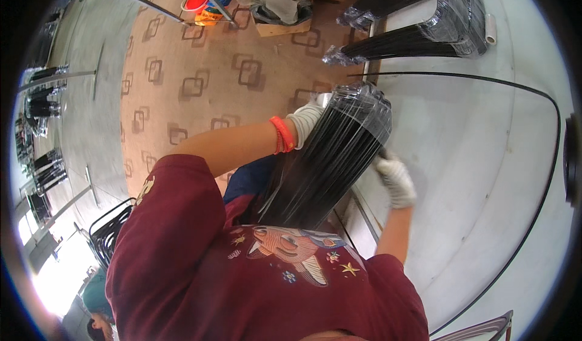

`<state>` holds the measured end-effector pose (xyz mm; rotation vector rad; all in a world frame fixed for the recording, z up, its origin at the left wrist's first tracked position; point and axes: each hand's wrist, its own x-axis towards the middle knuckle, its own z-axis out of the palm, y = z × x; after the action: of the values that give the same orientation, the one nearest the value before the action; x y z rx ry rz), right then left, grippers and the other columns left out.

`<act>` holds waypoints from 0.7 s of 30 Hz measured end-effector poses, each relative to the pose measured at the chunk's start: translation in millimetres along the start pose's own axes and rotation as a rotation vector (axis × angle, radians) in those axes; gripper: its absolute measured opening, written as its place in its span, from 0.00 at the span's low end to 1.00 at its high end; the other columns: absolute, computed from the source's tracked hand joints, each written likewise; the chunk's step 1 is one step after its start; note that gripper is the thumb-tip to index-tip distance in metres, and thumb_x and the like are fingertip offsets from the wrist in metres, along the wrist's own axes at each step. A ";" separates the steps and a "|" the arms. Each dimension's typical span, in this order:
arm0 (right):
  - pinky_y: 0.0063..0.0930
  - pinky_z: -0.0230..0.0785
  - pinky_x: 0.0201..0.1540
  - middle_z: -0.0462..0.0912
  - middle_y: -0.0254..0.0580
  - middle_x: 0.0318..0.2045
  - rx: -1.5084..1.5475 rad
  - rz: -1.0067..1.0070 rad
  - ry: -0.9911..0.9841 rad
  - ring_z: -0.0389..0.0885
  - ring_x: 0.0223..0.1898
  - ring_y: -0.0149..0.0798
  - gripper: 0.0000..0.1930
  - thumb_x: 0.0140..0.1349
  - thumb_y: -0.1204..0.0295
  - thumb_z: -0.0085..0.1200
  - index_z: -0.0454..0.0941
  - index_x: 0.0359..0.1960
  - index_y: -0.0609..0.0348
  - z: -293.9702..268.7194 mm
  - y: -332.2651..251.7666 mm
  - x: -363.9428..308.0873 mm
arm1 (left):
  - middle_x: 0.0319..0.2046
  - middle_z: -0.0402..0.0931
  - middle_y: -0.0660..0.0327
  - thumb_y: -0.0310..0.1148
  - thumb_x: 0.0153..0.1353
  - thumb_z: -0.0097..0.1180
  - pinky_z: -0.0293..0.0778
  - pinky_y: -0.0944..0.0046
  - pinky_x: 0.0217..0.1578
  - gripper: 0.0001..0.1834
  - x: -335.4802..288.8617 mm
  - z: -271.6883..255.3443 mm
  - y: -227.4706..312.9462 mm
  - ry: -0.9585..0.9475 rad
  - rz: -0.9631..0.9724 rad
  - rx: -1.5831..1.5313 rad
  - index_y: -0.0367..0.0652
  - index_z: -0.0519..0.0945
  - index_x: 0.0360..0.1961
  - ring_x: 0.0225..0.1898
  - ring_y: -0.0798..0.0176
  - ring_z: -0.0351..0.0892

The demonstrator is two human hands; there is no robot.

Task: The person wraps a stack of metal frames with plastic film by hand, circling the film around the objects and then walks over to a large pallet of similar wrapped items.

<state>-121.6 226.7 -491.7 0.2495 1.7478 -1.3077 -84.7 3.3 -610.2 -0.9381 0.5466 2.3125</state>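
Probably weighty, bendy, slick: hold bundle (339,147) at centre frame by wrapped end (364,106), with left hand (307,123) and right hand (396,181) apart, of uncertain closure.

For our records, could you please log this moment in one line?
Black strip bundle: clear film around far end; left hand: bundle's left, by white roll; right hand: bundle's right

White table (454,159): film-wrapped black strips (406,44), pale roll (490,29) just beside, long thin black strip (556,153) curving across.
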 end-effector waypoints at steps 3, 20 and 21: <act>0.26 0.62 0.54 0.78 0.45 0.43 -0.164 -0.253 0.073 0.73 0.49 0.35 0.14 0.60 0.74 0.44 0.74 0.46 0.64 -75.2 -37.3 -14.8 | 0.53 0.69 0.58 0.43 0.66 0.38 0.65 0.68 0.52 0.21 -24.0 21.1 9.0 -0.061 -0.029 -0.223 0.39 0.70 0.51 0.49 0.64 0.70; 0.35 0.66 0.35 0.75 0.43 0.22 -1.134 -1.151 -0.302 0.73 0.29 0.45 0.12 0.54 0.63 0.52 0.76 0.25 0.60 67.7 -114.0 62.0 | 0.38 0.72 0.53 0.50 0.48 0.60 0.78 0.56 0.33 0.32 -60.8 -40.0 -0.7 0.173 0.383 -0.583 0.36 0.69 0.45 0.34 0.54 0.76; 0.35 0.65 0.34 0.75 0.44 0.22 -1.091 -1.122 -0.320 0.73 0.28 0.46 0.12 0.54 0.63 0.53 0.76 0.24 0.60 66.5 -114.0 59.5 | 0.39 0.72 0.54 0.51 0.49 0.59 0.78 0.54 0.34 0.31 -57.8 -50.4 6.0 0.098 0.407 -0.651 0.38 0.69 0.45 0.35 0.54 0.76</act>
<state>-190.8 102.9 -463.0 -1.6327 2.0644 -0.7447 -30.0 -50.0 -600.9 -1.3345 -0.0054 2.8995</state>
